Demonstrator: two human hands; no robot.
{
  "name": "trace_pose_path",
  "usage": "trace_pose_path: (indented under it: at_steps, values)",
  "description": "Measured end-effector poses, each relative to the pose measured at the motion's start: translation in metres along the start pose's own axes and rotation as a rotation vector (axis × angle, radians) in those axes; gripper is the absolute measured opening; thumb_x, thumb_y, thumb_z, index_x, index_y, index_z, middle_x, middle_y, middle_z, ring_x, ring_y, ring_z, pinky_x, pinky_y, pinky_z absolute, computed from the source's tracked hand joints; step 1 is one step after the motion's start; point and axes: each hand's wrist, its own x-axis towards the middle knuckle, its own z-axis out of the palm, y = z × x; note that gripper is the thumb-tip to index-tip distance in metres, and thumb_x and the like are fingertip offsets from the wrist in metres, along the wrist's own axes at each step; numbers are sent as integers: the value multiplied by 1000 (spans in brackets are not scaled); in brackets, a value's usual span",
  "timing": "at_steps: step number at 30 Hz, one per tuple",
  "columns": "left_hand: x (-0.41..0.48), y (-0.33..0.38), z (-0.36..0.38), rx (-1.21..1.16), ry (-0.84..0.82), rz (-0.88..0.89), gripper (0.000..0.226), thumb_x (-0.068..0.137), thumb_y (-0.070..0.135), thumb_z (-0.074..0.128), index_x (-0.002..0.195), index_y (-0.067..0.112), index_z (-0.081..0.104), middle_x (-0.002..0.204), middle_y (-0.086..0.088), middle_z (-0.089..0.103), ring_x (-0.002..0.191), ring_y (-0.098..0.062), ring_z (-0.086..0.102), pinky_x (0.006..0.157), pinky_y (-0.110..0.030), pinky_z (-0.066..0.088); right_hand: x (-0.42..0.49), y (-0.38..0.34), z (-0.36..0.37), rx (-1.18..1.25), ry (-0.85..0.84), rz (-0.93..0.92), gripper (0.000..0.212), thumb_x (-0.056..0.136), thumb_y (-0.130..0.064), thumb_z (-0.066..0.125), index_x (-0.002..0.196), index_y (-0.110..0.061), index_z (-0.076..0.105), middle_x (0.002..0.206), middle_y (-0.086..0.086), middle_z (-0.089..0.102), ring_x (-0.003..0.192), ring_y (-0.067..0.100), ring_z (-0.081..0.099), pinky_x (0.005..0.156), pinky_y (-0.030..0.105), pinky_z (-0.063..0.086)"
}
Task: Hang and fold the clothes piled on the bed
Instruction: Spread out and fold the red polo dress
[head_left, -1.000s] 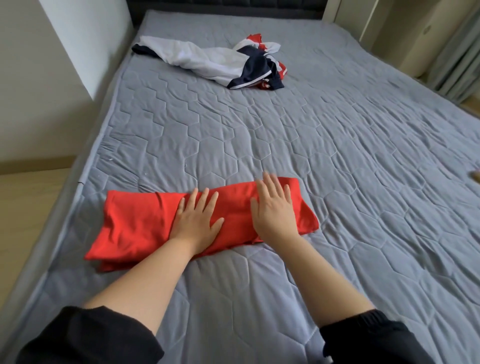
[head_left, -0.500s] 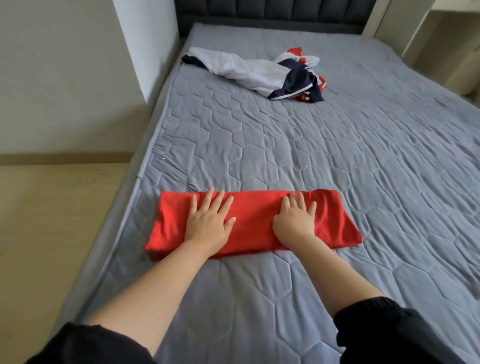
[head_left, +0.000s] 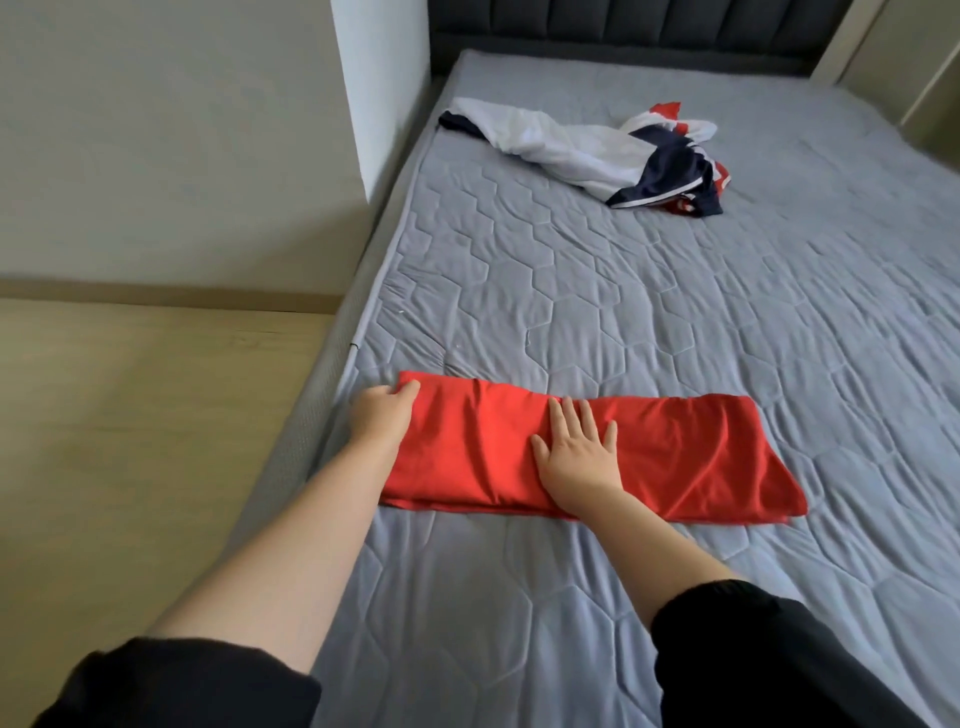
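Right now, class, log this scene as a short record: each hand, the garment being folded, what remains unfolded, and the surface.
left hand: holds the left end of the red garment, thumb on top
right hand: flat on the garment's middle, fingers straight
red garment: folded into a long strip
unfolded: white, navy and red clothes crumpled near the headboard
surface: grey quilted bed

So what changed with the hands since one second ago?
The left hand moved from the middle of the red garment to its left end and now grips it there. The right hand slid left to the middle, still pressed flat. The garment stays a folded strip on the bed; the white and navy clothes lie unmoved.
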Motion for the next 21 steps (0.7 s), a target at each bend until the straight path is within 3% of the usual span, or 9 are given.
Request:
trace_pose_path:
  at_steps: [3,8,11,14,17,21]
  values:
    - [1,-7,-6,145,135,50,43,97,33,48,97,-6,67,101,-27,65,98,-42,60,80,-40,45,0,2,1,3,8,4,66,97,-50,23,154,-19,7,161,-1,5,148,18,-4,116,50,-5]
    - [-2,-30,-11,241,180,18,45,99,31,45,99,-10,65,105,-30,64,99,-43,58,82,-41,44,1,4,2,14,16,0,65,97,-51,22,154,-24,6,161,-5,4,148,15,-5,116,47,-7]
    - [-1,-25,-14,234,58,28,50,97,41,47,89,-4,66,95,-22,66,94,-37,61,77,-36,42,1,5,4,6,13,3,65,97,-50,22,154,-23,6,161,-4,4,148,16,-5,116,48,-7]
    - [-2,-19,-25,-99,-225,-138,50,81,59,62,87,10,67,85,-3,68,82,-20,64,74,-27,45,-1,4,6,-7,29,2,65,97,-49,21,154,-21,6,161,-3,4,148,16,-5,116,48,-6]
    - [-12,-20,-26,-152,-547,-257,41,75,44,77,96,11,66,91,-9,72,86,-22,69,80,-32,54,-3,4,5,-9,28,-1,64,97,-48,21,154,-21,5,161,-3,4,148,16,-5,117,47,-6]
    - [-23,-19,-17,-260,-489,-238,28,77,13,76,100,2,64,86,-14,70,72,-24,67,67,-29,54,-1,5,-11,154,-19,-11,59,101,-42,27,153,-17,14,161,-1,11,148,15,2,116,44,-6]
